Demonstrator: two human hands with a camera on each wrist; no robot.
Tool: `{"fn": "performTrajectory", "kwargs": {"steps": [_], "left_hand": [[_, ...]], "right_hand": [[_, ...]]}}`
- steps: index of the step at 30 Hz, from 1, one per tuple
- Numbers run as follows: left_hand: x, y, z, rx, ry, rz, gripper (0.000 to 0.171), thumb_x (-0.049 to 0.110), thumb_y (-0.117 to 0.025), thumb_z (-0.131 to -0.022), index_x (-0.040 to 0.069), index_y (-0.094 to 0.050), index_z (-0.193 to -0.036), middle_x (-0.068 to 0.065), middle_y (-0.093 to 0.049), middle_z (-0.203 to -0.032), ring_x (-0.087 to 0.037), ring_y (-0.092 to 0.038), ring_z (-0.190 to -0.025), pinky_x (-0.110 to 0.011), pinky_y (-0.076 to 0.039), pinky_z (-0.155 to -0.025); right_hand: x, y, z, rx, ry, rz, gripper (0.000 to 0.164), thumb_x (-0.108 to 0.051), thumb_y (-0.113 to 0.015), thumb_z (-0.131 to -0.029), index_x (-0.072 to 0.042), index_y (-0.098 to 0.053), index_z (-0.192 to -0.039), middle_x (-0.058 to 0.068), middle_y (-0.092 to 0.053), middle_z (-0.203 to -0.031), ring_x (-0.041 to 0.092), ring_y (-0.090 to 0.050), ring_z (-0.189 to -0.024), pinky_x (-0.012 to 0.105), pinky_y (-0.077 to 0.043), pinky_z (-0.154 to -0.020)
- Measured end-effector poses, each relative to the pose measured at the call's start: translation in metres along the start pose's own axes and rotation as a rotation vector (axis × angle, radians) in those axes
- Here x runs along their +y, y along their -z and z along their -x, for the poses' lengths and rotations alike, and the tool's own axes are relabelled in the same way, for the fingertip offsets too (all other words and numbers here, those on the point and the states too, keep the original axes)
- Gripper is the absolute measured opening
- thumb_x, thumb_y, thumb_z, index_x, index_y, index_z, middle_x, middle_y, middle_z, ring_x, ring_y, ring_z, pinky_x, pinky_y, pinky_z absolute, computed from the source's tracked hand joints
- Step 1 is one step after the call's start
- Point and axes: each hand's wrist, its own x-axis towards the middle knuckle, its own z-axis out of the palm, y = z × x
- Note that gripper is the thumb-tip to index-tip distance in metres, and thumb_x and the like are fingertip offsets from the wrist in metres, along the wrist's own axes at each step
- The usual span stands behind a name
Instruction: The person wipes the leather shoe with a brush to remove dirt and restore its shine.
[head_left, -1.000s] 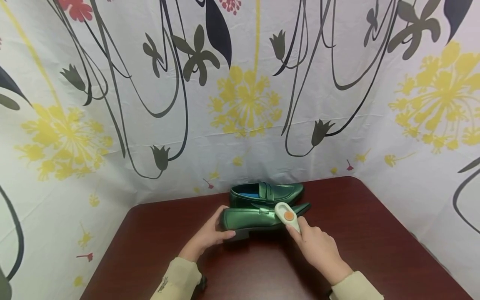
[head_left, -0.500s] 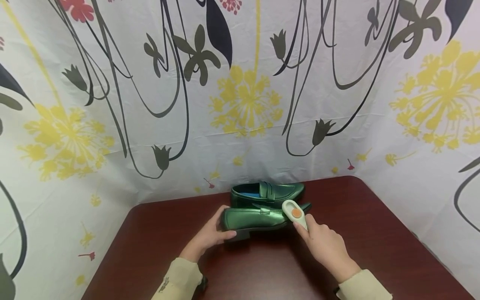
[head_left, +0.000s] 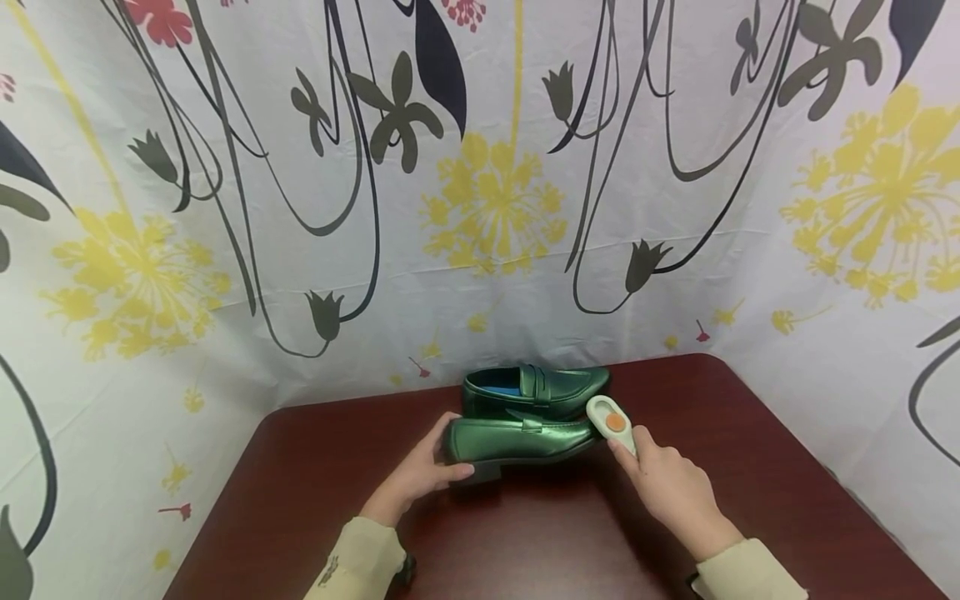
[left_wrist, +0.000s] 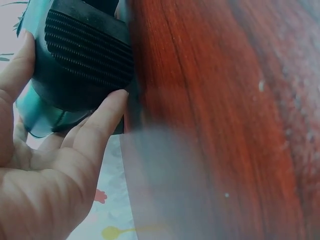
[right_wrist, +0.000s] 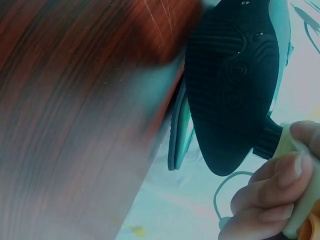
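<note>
A shiny green loafer (head_left: 517, 442) is held on the near side of its pair, toe to the right. My left hand (head_left: 416, 471) grips its heel end, fingers behind and thumb at the heel block; the left wrist view shows the ridged black heel (left_wrist: 87, 50). With my right hand (head_left: 671, 487) I hold a small pale green brush (head_left: 613, 423) with an orange button at the loafer's toe. Its dark bristles (right_wrist: 268, 139) meet the toe's edge in the right wrist view, beside the patterned black sole (right_wrist: 232, 85). Directly behind stands the second green loafer (head_left: 573, 388), blue inside.
The dark red-brown wooden table (head_left: 315, 508) reaches back to a white hanging cloth (head_left: 480, 317) with flower prints, which also rises on both sides. The second loafer stands close to the table's back edge.
My right hand has slid the brush rightward along the near loafer, from just past its strap to the toe. The left hand keeps its grip on the heel, and both shoes look unmoved.
</note>
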Motion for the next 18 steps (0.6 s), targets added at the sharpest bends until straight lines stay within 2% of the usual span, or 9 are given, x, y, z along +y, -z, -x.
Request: {"fn": "performTrajectory", "kwargs": {"steps": [8,13,18], "left_hand": [[-0.002,0.001,0.000,0.000,0.003,0.008,0.079,0.032,-0.082,-0.086,0.045,-0.034,-0.147,-0.014,-0.045,-0.151,-0.039,-0.054,-0.128,-0.056,-0.056,-0.088],[-0.002,0.000,0.000,0.002,-0.001,0.003,0.081,0.033,-0.082,-0.085,0.043,-0.034,-0.149,-0.014,-0.046,-0.150,-0.038,-0.056,-0.126,-0.057,-0.056,-0.088],[-0.002,0.000,0.002,-0.002,-0.009,0.003,0.079,0.032,-0.083,-0.085,0.043,-0.035,-0.148,-0.013,-0.047,-0.149,-0.038,-0.056,-0.126,-0.057,-0.056,-0.087]], "right_hand": [[0.008,0.003,-0.004,-0.022,-0.020,0.000,0.062,-0.063,-0.036,-0.103,-0.003,-0.047,-0.117,0.013,-0.057,-0.069,0.027,-0.055,-0.055,0.041,-0.037,-0.044],[0.012,0.005,-0.007,-0.053,-0.035,-0.007,0.070,-0.067,-0.034,-0.102,-0.002,-0.046,-0.123,0.013,-0.059,-0.072,0.027,-0.056,-0.057,0.042,-0.038,-0.045],[0.016,0.005,-0.008,-0.058,-0.041,-0.012,0.071,-0.067,-0.034,-0.102,-0.001,-0.046,-0.126,0.013,-0.059,-0.072,0.026,-0.056,-0.056,0.041,-0.039,-0.045]]}}
